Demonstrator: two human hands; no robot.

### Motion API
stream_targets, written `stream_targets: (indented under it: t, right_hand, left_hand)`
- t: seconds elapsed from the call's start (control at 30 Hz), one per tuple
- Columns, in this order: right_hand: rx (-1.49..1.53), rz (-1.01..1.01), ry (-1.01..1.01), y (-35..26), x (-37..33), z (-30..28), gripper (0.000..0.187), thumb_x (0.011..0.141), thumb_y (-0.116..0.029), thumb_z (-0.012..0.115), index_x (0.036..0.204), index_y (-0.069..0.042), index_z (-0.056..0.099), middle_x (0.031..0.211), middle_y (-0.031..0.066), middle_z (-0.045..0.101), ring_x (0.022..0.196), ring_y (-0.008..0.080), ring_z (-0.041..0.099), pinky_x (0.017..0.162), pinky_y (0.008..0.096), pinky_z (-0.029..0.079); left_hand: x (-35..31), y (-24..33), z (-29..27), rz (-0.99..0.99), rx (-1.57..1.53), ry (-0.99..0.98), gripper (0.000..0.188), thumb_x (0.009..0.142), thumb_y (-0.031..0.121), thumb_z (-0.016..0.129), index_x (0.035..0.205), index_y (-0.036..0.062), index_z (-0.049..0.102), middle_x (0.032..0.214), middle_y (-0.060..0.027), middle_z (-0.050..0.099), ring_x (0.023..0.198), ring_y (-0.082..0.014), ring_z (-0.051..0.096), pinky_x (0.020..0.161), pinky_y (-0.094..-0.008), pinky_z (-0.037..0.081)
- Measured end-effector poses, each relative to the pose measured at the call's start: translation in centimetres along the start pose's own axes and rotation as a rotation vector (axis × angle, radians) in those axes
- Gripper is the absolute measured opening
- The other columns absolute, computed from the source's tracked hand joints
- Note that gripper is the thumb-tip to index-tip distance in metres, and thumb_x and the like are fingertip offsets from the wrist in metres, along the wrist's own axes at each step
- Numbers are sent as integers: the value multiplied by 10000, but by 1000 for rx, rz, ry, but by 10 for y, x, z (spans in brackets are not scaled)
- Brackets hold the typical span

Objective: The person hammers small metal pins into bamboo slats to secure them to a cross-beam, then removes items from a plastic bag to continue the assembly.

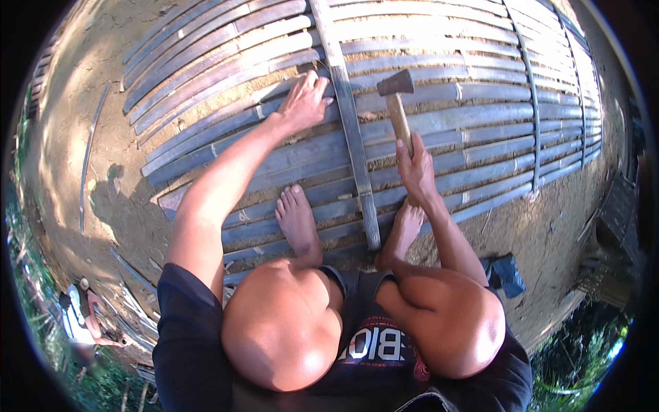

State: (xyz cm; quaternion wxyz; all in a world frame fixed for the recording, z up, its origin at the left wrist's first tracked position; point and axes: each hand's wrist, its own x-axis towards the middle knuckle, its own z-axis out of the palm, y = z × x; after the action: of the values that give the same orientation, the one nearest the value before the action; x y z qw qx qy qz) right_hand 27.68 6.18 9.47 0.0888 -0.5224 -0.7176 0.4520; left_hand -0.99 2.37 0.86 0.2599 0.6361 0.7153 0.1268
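Right hand (pixel 417 168): grips 1 hammer (pixel 396 110) by the handle, its head toward the far edge of the slatted panel (pixel 473 137), right of the crosspiece (pixel 354 141). Left hand (pixel 303 104): partly curled, just left of the crosspiece; whether it pinches anything cannot be told. 1 bare left foot (pixel 296 218): near the panel's near edge.

An outdoor yard (pixel 552 226) is indicated by bare soil (pixel 60 182) at nine o'clock. Green foliage (pixel 566 374) is seen at four o'clock and at eight.
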Motion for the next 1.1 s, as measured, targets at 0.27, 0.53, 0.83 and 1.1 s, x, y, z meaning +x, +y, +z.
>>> stream_targets:
  t: [0.27,0.53,0.83,1.1]
  right_hand:
    - [-57,100,225,1,-19,-26,330,1025,-303,543,945,14,505,656,151,571,578,215,560,539,395,445]
    - [66,240,379,-47,-43,-43,235,993,-260,571,949,-31,546,642,49,551,529,142,553,478,320,440]
    - [17,165,364,-90,-34,-42,279,998,-278,572,1035,-1,561,674,117,578,573,197,585,534,370,455]
    - [-61,64,162,-94,-7,9,335,1002,-293,573,1111,25,573,701,178,603,612,247,614,584,415,468]
  left_hand:
    - [9,-7,2,70,60,139,324,883,27,584,1188,-16,481,1184,-247,505,887,-374,679,795,-468,581]
    - [12,-23,2,140,119,149,309,893,120,654,1161,23,535,1169,-167,552,858,-363,695,719,-442,609]
    - [15,-15,-4,106,143,163,292,864,175,698,1095,40,580,1111,-150,608,875,-359,694,717,-446,582]
    - [8,-18,0,114,39,219,312,860,159,692,1101,27,543,1062,-203,610,925,-387,658,774,-465,557]
